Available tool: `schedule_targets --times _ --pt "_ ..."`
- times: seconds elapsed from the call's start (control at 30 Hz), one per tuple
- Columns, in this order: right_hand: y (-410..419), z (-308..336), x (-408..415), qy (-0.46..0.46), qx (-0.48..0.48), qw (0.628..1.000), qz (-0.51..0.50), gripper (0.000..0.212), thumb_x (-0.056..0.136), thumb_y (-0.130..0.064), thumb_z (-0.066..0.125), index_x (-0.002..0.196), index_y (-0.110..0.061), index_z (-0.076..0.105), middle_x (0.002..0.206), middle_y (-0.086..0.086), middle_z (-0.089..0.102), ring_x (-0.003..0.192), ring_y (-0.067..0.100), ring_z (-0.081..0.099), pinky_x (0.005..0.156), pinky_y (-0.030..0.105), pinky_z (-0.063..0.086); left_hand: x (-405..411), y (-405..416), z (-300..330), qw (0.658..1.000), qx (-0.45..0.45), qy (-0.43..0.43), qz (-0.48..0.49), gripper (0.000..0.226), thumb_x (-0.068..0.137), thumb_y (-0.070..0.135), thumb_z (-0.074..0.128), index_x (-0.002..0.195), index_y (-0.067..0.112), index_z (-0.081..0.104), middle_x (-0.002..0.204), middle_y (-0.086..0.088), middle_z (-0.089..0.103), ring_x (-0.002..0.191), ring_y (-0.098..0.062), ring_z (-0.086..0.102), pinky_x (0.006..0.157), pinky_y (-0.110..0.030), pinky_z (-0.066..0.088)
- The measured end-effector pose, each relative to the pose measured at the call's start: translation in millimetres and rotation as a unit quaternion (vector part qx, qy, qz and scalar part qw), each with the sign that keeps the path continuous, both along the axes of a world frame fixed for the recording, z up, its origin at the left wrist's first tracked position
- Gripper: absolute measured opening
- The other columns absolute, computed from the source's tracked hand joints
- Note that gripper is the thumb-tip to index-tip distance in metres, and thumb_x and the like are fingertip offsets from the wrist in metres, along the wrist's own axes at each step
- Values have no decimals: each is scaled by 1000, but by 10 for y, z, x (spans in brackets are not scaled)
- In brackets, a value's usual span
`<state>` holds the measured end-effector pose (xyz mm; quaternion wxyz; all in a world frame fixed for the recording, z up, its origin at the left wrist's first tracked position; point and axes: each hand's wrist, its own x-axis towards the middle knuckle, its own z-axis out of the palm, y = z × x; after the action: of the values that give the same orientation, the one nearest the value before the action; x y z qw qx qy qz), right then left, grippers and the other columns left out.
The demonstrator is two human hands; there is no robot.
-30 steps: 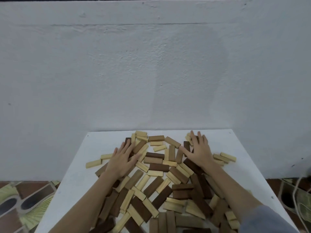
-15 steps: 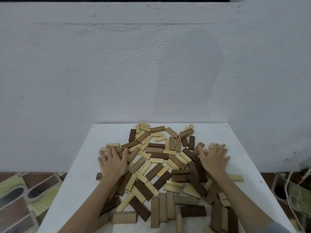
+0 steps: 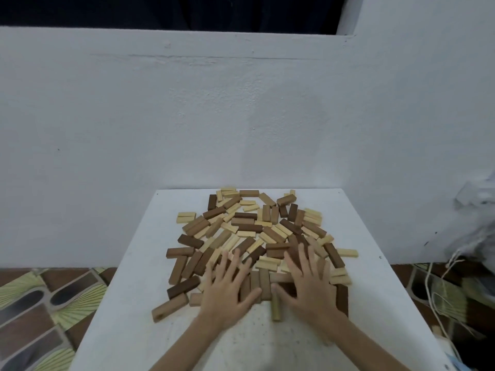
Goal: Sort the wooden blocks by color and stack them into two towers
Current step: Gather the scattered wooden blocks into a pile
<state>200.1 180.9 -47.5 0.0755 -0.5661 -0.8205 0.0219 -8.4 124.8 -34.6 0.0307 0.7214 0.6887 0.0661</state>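
Clearly sorting not yet begun: pressing flat on the near edge of the wooden blocks [image 3: 257,242], left hand [image 3: 227,293] and right hand [image 3: 308,287] side by side, fingers of both spread wide and straight, gripping nothing. Lying as one mixed heap ahead of and under the fingertips, light and dark pieces tangled together across the white table [image 3: 128,303], no tower started anywhere. Judging the step as spreading or levelling the pile, so the colours can be told apart. Calling next for picking single blocks out by shade, probably dark ones toward one side and pale ones toward the other, and for clearing bare table near the wrists as footing for two stacks. Lying just left of the left hand, a tan block [image 3: 170,307] at an angle, loose from the heap; standing between the two thumbs, a small pale block [image 3: 276,309] pointing toward the wrists. Getting in the way: overlapping blocks, some leaning on others, likely to slide when one is pulled. Rising beyond the fingertips, a plain white wall [image 3: 241,116]; showing left of the left forearm, a patterned tile floor [image 3: 40,303]; trailing right of the right forearm, pale cords [image 3: 439,290] off the table.
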Motion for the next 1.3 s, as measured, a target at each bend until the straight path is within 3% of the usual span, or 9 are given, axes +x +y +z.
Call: schedule_targets --times 0.1,0.4,0.47,0.53,0.67,0.87,1.0,1.13,1.3 --pt "-297 -124 -14 -20 2 1000 7 77 86 -78 26 145 -29 36 154 10 29 144 28 7 110 50 -3 48 -170 -124 999 -33 23 19 68 85 76 25 142 39 34 149 1 36 136 -28 26 109 -51 2" --pt "66 -77 -176 -35 -44 998 7 75 92 -72 19 140 -22 48 149 11 40 137 30 27 110 56 24 -2 135 -122 995 -87 24 32 67 86 76 19 140 40 38 146 2 41 127 -31 48 102 -56 18" --pt "178 -13 -199 -38 -38 998 12 82 90 -75 12 143 -21 43 154 11 30 142 29 19 110 56 20 -21 267 -75 996 -79 20 44 73 83 79 9 145 43 21 155 3 17 140 -31 27 109 -56 11" --pt "252 39 -231 -40 -40 998 18 95 77 -82 -3 152 -26 16 160 5 -3 146 23 -12 113 52 -6 -40 364 -64 997 -57 36 28 82 72 81 -7 146 44 -8 152 7 -18 145 -26 -11 114 -52 -10" --pt "185 167 -185 -15 -47 999 -12 98 64 -84 -17 146 -30 -18 154 1 -29 138 17 -32 105 49 -25 -148 309 39 998 -28 10 46 75 77 75 -8 142 40 -18 150 6 -28 139 -19 -29 107 -46 -28" --pt "-272 83 229 -26 -64 991 -112 92 80 -84 15 143 -23 42 153 21 28 139 46 24 101 73 17 -706 -298 -57 992 16 46 115 69 88 74 15 147 38 20 156 1 17 145 -26 8 111 -53 -10" --pt "-449 0 397 -42 -69 983 -166 103 69 -90 6 151 -29 16 159 16 12 143 47 10 103 72 16 -835 -493 -179 989 18 38 139 73 84 78 13 147 41 6 156 5 0 144 -25 -8 109 -60 -8" --pt "-331 -48 303 18 -73 989 -131 100 80 -84 13 134 -11 55 142 26 43 125 56 41 89 68 42 -656 -384 -196 995 -6 32 91 72 85 77 22 146 40 22 155 1 21 143 -27 9 106 -59 12" --pt "-60 -84 188 51 -39 993 -104 92 87 -76 20 126 -4 61 133 29 52 120 59 44 89 68 42 -551 -124 -179 995 -10 29 90 64 92 67 17 138 31 44 143 -2 46 132 -31 41 104 -55 14"
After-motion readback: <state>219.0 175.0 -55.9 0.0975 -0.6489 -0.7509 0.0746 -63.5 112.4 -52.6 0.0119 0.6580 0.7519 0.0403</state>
